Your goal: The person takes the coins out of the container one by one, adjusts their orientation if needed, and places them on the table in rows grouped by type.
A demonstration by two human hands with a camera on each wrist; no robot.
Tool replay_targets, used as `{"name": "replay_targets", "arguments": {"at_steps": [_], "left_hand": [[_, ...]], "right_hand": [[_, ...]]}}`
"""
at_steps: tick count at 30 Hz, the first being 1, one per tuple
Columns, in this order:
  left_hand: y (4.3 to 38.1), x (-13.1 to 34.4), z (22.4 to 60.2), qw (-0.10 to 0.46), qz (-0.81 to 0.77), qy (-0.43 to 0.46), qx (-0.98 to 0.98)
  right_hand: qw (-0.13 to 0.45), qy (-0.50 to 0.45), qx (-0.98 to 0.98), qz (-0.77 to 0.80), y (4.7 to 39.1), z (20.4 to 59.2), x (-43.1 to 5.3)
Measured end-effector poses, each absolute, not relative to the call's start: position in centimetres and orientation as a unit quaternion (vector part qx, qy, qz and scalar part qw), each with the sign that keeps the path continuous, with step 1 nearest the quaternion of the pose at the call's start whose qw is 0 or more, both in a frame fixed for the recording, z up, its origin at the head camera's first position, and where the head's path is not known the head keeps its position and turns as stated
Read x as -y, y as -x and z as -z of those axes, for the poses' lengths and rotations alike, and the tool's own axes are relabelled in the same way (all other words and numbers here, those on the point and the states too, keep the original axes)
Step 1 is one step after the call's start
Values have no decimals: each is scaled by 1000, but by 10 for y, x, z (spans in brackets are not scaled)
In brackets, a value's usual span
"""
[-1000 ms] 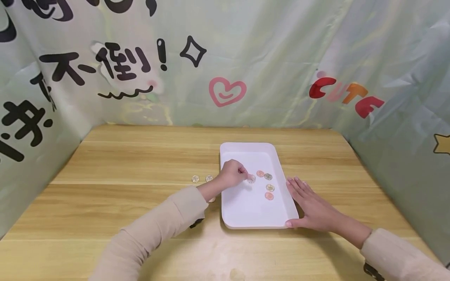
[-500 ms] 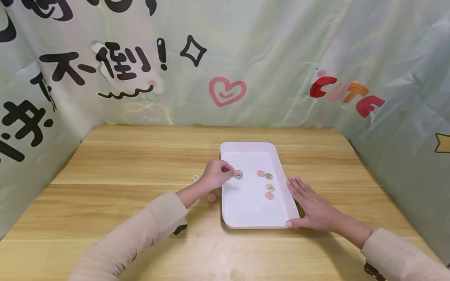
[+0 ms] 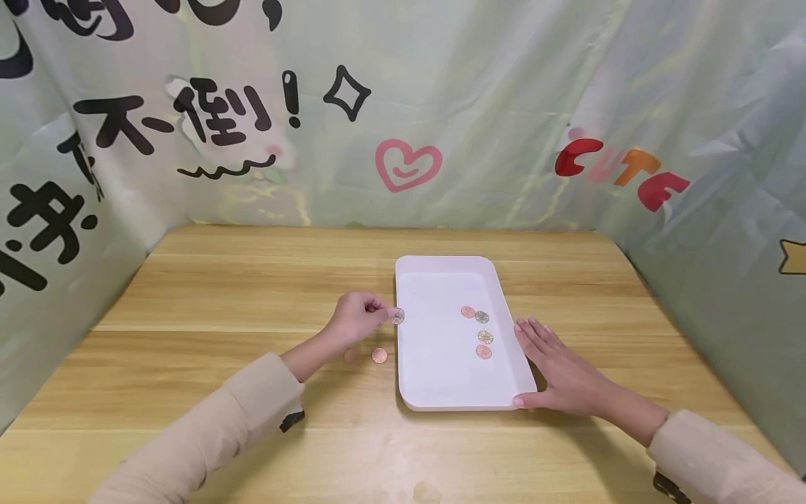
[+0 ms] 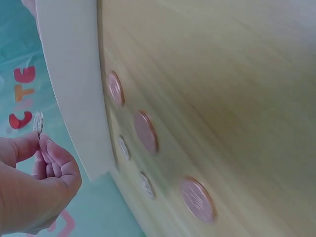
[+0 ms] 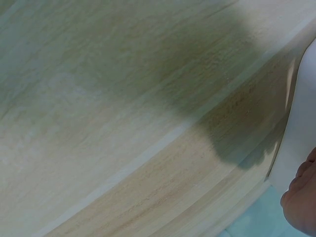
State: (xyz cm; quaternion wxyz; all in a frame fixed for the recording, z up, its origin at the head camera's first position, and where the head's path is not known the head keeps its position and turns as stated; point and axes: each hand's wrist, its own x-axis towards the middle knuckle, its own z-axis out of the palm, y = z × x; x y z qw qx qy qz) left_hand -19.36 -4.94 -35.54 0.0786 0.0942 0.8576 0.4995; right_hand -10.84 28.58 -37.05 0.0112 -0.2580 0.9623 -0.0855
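My left hand (image 3: 355, 318) pinches a silver coin (image 3: 398, 316) between thumb and fingertips, over the left rim of a white tray (image 3: 434, 371). In the left wrist view the coin (image 4: 38, 122) stands on edge above the fingertips. Inside the tray, toward its right side, lie a copper coin (image 3: 468, 311), a silver coin (image 3: 482, 317), a gold-toned coin (image 3: 485, 337) and another copper coin (image 3: 483, 351). My right hand (image 3: 560, 371) rests against the tray's right side, fingers extended, thumb at the near corner. Only part of that hand (image 5: 302, 200) shows in the right wrist view.
Left of the tray, several coins lie on the wooden table (image 3: 208, 301): copper ones (image 4: 145, 132) and smaller-looking silver ones (image 4: 147, 185). In the head view my left hand and wrist partly hide them. A printed cloth (image 3: 491, 126) encloses the table's back and sides.
My left hand has moved left with the silver coin, from above the tray's middle to its left rim. The right hand, the tray and the coins inside it stay put.
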Motion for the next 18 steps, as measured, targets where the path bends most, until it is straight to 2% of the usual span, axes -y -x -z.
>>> {"name": "replay_targets", "arguments": {"at_steps": [11,18], "left_hand": [[194,90,361,46,-472,-79,-877],[195,116,371,50,-446,-69,-891]], "right_hand": [[-7,269,-959,87,107,370,-287],[1,267,-960,87,107,369,-287]]}}
